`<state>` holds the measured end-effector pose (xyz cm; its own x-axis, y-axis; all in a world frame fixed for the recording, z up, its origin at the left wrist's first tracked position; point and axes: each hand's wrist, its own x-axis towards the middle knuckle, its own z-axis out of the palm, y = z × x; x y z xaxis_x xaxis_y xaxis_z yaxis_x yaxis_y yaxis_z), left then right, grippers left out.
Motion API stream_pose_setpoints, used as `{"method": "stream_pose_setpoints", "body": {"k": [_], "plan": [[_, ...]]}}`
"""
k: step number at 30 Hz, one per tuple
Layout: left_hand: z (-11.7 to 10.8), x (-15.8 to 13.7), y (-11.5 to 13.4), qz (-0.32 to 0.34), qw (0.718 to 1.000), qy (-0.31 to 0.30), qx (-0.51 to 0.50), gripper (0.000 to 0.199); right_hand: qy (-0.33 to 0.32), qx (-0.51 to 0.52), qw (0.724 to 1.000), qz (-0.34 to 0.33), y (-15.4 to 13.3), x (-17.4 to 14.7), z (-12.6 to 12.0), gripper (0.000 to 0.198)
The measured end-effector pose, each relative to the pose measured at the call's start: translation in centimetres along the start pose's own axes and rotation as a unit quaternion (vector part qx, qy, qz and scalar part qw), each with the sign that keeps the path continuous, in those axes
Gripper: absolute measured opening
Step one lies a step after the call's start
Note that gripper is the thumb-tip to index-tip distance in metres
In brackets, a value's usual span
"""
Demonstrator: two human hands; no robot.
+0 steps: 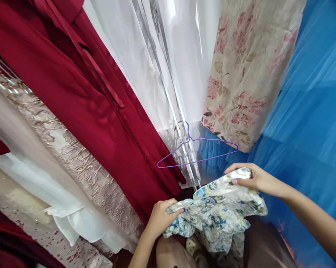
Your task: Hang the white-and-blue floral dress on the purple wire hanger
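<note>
A white garment point(212, 212) with a blue and yellow flower print hangs bunched between my two hands, low in the view. My left hand point(164, 216) pinches its left edge, thumb on top. On the right side, my right hand point(249, 180) grips the upper edge, with the thumb in front and the fingers partly hidden behind the cloth. Just beyond the garment, a purple wire hanger point(197, 150) hangs bare on the silver metal rails. Folds hide what kind of garment it is.
Silver rails point(168, 74) run down the middle before white cloth point(123, 41). A long red dress point(101, 111) and shiny embroidered fabric point(59, 137) hang left. A floral beige garment point(249, 74) and blue tulle point(310, 111) hang right. A pale clog point(192, 245) shows below my hands.
</note>
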<state>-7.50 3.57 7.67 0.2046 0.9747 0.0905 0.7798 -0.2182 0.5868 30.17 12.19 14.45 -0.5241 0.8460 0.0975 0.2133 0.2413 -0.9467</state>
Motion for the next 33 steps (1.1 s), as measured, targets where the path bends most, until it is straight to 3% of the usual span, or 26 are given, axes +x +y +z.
{"method": "stream_pose_setpoints", "body": {"k": [3, 5, 7, 9, 14, 20, 25, 29, 31, 33], "plan": [[-2.6, 1.2, -1.4, 0.059, 0.990, -0.015, 0.128, 0.039, 0.050, -0.035, 0.998, -0.025, 1.0, 1.4, -0.1, 0.062], [-4.6, 2.6, -2.9, 0.079, 0.981, -0.002, 0.177, 0.030, 0.067, -0.060, 0.994, -0.057, 1.5, 2.5, 0.5, 0.067], [-6.8, 4.4, -4.3, 0.067, 0.976, 0.028, 0.206, 0.022, 0.072, -0.089, 0.990, -0.084, 1.7, 3.8, 1.6, 0.068], [-9.1, 6.5, -5.3, 0.033, 0.972, 0.061, 0.225, 0.028, 0.076, -0.120, 0.986, -0.092, 1.8, 5.1, 2.7, 0.069], [-12.5, 11.7, -4.8, -0.005, 0.963, 0.096, 0.253, 0.029, 0.093, -0.192, 0.975, -0.062, 3.2, 8.1, 4.1, 0.059], [-11.3, 14.8, -4.2, -0.029, 0.969, 0.037, 0.243, 0.014, 0.092, -0.223, 0.969, -0.044, 4.7, 8.5, 4.4, 0.053], [-10.7, 14.3, -3.6, -0.021, 0.970, 0.074, 0.233, 0.016, 0.095, -0.248, 0.963, -0.038, 4.2, 7.4, 5.1, 0.053], [-10.4, 13.5, 0.0, 0.068, 0.964, 0.139, 0.217, 0.021, 0.099, -0.255, 0.961, -0.031, 4.0, 7.1, 5.6, 0.048], [-9.8, 13.2, 2.3, 0.137, 0.964, 0.147, 0.173, 0.022, 0.102, -0.240, 0.965, -0.032, 3.9, 7.1, 5.8, 0.042], [-9.1, 13.2, 4.0, 0.163, 0.972, 0.136, 0.103, 0.022, 0.102, -0.212, 0.971, -0.045, 3.9, 6.6, 5.8, 0.037]]}}
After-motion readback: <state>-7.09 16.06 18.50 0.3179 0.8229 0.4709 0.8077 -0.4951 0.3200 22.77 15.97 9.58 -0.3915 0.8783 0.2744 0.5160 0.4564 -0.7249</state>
